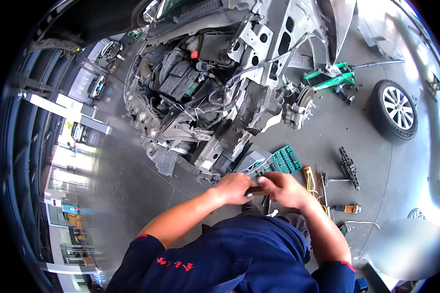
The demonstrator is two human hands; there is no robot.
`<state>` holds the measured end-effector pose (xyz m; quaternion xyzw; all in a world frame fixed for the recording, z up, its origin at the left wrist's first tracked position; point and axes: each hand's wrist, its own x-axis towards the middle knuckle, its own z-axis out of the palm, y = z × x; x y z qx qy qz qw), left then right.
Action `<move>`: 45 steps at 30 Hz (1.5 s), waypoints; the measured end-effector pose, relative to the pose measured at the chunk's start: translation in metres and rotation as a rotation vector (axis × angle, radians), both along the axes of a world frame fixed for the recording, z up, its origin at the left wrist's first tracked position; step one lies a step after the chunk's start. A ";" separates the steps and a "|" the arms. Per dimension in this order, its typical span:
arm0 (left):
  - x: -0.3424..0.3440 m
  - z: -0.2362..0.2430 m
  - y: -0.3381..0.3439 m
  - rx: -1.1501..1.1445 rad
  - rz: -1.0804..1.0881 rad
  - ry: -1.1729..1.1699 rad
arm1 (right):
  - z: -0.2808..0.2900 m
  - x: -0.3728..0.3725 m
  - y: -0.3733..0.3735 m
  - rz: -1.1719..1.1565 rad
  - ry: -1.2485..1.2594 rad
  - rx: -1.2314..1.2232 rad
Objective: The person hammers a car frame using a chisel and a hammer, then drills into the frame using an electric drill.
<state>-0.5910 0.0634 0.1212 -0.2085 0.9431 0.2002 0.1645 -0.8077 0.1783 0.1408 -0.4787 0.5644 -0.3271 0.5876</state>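
In front of my body, both hands meet at a short dark brown tool (pixel 255 191) with a round metal end; its exact kind is hard to make out. My left hand (pixel 233 188) is closed at one end of it. From the other side my right hand (pixel 284 190) grips it, with the thumb along the top. Just beyond the hands, a green tool case (pixel 284 160) lies on the floor, with a grey box-shaped thing (pixel 253 161) beside it. Past these stands a car with its front stripped and its engine (pixel 181 80) exposed.
A green floor jack (pixel 344 75) stands by the bare brake disc (pixel 305 105). Farther right lies a wheel (pixel 395 111). On the floor near my right arm are an orange-handled tool (pixel 347 209), a yellow cable (pixel 315 188) and a black bracket (pixel 348 168).
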 end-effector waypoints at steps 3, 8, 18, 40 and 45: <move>-0.029 -0.006 -0.008 -0.056 -0.229 0.002 | -0.008 -0.023 0.024 -0.027 -0.183 0.085; -0.066 -0.004 -0.021 -0.026 -0.477 0.204 | -0.066 -0.005 0.078 -0.373 -0.576 0.294; -0.102 -0.024 -0.090 -0.224 -0.477 0.530 | -0.139 0.042 0.209 -1.469 -1.141 0.129; -0.204 -0.085 -0.108 -0.190 0.006 0.466 | -0.128 -0.125 0.181 -1.551 -0.559 -0.167; -0.208 -0.090 -0.113 -0.157 0.006 0.399 | -0.106 -0.105 0.136 -1.320 -0.660 -0.157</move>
